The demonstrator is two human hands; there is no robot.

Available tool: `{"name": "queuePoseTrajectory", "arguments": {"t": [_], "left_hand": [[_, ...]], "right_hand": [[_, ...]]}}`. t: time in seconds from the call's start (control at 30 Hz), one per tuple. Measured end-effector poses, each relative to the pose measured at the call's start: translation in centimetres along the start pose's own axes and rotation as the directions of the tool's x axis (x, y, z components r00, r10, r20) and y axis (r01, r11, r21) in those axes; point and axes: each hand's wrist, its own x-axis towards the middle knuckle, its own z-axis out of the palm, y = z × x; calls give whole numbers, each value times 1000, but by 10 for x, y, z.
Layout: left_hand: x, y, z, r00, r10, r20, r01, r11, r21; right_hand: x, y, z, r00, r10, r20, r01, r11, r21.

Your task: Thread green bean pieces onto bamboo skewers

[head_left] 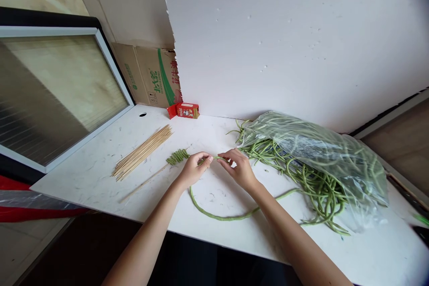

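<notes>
We look down at a white tabletop where two bare hands work close together. The left hand pinches a green bean strand between thumb and fingertips; the right hand, fingers curled, grips the green stretch just beside it. From below the left hand, a long bean loops towards us across the table and passes beneath the right forearm.

We judge that a sharp bend or hard pull could snap the strand, and that the forearm could drag the loop lying under it. Just left of the left hand lies a skewer carrying a tightly folded bean; a stray knuckle might knock it or meet its tip. A sweep farther left could scatter the loose bundle of sticks.

On the right, a clear plastic bag holds many long beans, and a tangle of them spills from its near side; tugging one out might bring others along. At the back, we cannot see inside the small red box or the cardboard carton behind it.
</notes>
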Motion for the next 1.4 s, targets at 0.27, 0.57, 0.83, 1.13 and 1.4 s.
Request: {"name": "queuePoseTrajectory", "arguments": {"t": [0.27,0.57,0.83,1.13,1.4], "left_hand": [[16,-2,1,994,84,73,-89,993,78],[9,0,7,992,47,115,-50,998,25],[0,-2,0,988,107,109,-110,994,22],[-5,0,4,982,106,154,-98,994,-58],[-5,-7,9,980,0,199,18,996,-91]], "right_hand": [[-4,5,-2,997,-79,-8,78,995,-56],[-10,2,-2,992,-121,-19,120,991,-59],[-7,-10,0,997,-72,40,67,989,129],[-17,-11,7,978,207,31,-205,914,351],[-21,-13,11,989,108,-99,-85,974,212]]}}
